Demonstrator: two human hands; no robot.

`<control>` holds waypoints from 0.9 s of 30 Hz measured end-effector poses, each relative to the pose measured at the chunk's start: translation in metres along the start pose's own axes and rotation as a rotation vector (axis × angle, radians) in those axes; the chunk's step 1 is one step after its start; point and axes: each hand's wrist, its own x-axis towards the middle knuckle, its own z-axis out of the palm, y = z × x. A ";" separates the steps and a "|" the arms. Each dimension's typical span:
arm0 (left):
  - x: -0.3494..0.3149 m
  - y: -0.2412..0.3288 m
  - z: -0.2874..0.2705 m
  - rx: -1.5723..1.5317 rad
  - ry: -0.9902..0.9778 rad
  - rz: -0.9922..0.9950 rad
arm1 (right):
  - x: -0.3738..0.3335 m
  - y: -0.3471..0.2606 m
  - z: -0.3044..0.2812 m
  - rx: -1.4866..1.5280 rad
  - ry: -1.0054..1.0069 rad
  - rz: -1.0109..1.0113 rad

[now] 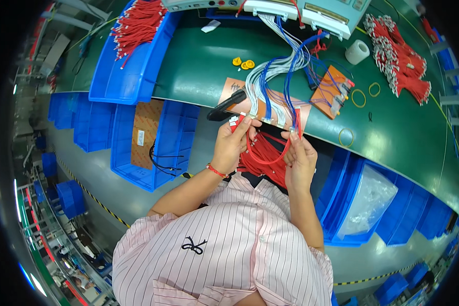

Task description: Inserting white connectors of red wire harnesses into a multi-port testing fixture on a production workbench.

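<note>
A red cable (258, 160) hangs in a loop between my two hands at the bench's front edge. My left hand (229, 145) pinches one end of it, close to the white connectors along an orange board (261, 108). The other end is between the fingers of my right hand (299, 157), by the connector with blue wires. Whether either end is plugged in cannot be made out. White wires (251, 81) and blue wires (290, 76) run from the board up to a pale green instrument (341, 13). Below my hands a bundle of red cables (271, 172) lies in my lap.
Red cables (137, 28) fill part of a blue bin (120, 84) at left; another red bundle (400, 61) lies at right. A second orange board (326, 92), a white roll (357, 52), yellow caps (246, 65) and rubber bands (358, 98) are on the green bench. Blue bins (125, 158) stand below.
</note>
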 end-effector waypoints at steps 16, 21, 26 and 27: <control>0.000 0.016 -0.012 0.024 -0.122 -0.085 | 0.001 -0.006 -0.008 -0.328 -0.050 -0.122; 0.004 0.019 -0.006 0.046 -0.156 -0.108 | 0.004 -0.003 -0.006 -0.341 -0.034 -0.184; 0.007 0.015 -0.021 0.015 -0.273 -0.089 | -0.002 -0.005 -0.010 -0.334 -0.029 -0.133; 0.003 0.013 -0.022 -0.017 -0.281 -0.078 | -0.006 -0.007 -0.013 -0.352 -0.025 -0.146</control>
